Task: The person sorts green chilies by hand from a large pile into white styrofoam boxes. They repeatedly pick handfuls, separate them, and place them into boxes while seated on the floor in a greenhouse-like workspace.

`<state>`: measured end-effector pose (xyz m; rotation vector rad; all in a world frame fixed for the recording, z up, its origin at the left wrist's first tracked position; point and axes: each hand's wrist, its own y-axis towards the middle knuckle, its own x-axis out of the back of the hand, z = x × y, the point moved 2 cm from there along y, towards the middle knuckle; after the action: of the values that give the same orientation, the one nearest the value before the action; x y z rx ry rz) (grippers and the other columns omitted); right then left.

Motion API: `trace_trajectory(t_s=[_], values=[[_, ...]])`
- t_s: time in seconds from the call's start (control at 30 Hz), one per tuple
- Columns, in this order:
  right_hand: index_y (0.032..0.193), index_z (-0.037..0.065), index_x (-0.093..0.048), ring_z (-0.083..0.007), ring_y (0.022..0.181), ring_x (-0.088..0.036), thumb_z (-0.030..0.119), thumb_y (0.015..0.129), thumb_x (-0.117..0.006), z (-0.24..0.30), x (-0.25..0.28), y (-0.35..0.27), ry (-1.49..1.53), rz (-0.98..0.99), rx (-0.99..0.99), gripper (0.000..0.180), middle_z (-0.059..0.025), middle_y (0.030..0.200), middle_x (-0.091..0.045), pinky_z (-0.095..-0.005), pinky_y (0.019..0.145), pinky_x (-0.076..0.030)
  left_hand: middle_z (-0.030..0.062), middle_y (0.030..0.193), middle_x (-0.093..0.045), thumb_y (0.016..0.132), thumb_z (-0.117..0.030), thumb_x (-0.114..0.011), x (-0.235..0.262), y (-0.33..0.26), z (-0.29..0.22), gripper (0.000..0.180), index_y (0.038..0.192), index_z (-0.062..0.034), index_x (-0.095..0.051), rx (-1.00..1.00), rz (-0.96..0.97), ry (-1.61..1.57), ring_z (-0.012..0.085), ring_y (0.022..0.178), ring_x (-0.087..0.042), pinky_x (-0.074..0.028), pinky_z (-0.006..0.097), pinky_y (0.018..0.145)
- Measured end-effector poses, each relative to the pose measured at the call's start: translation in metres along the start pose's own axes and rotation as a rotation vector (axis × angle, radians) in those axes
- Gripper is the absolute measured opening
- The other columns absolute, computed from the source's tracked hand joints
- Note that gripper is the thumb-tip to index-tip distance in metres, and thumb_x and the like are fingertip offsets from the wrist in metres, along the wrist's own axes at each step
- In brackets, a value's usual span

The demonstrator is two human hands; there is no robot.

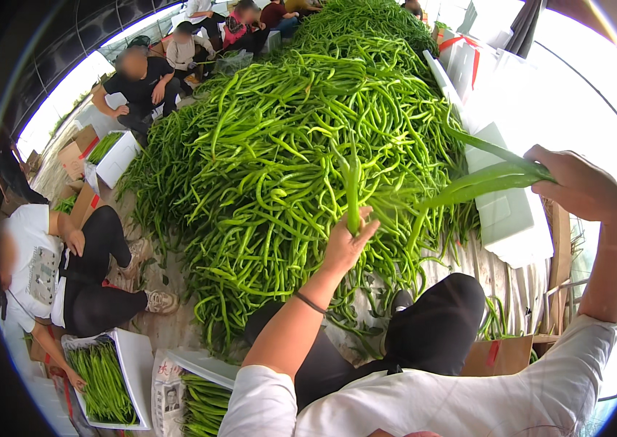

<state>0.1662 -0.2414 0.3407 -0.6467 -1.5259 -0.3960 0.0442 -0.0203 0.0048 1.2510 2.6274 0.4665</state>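
Observation:
A great heap of long green chili peppers (272,175) fills the middle of the view in front of me. My left hand (345,244) is over its near side, closed around upright green peppers (353,195). Out to the right and raised, my right hand (585,188) grips a small bunch of long green peppers (487,182) by one end. Their other ends point left toward the heap. Motion blurs some of the peppers between my two hands.
White foam boxes (516,226) stand right of the heap. A cardboard box (494,355) is by my right knee. At lower left are a pepper-filled foam box (141,379) and another box of peppers (206,408) with newspaper (170,393). Several people sit along the heap's left side.

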Motion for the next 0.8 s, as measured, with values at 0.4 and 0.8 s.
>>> trace_trajectory(t_s=[0.4, 0.8], values=[[0.110, 0.001, -0.054, -0.0149, 0.071, -0.051, 0.015, 0.082, -0.058, -0.030, 0.036, -0.010, 0.211, -0.037, 0.222, 0.032, -0.0063, 0.078, -0.054, -0.0302, 0.066, -0.043, 0.0208, 0.120, -0.059, 0.094, -0.055, -0.042, -0.024, -0.030, -0.003, 0.049, 0.091, -0.0070, -0.052, 0.446, 0.618, -0.652, 0.0281, 0.112, -0.058, -0.047, 0.041, 0.095], [0.124, 0.000, -0.049, -0.0127, 0.074, -0.052, 0.023, 0.087, -0.060, -0.038, -0.023, 0.040, 0.547, 0.104, 0.321, 0.045, -0.0060, 0.085, -0.056, -0.0263, 0.066, -0.045, 0.0049, 0.082, -0.057, 0.095, -0.021, -0.057, 0.003, -0.030, -0.030, 0.014, 0.089, -0.0116, -0.048, 0.327, 0.344, -0.659, 0.0115, 0.070, -0.051, -0.043, 0.024, 0.066]])
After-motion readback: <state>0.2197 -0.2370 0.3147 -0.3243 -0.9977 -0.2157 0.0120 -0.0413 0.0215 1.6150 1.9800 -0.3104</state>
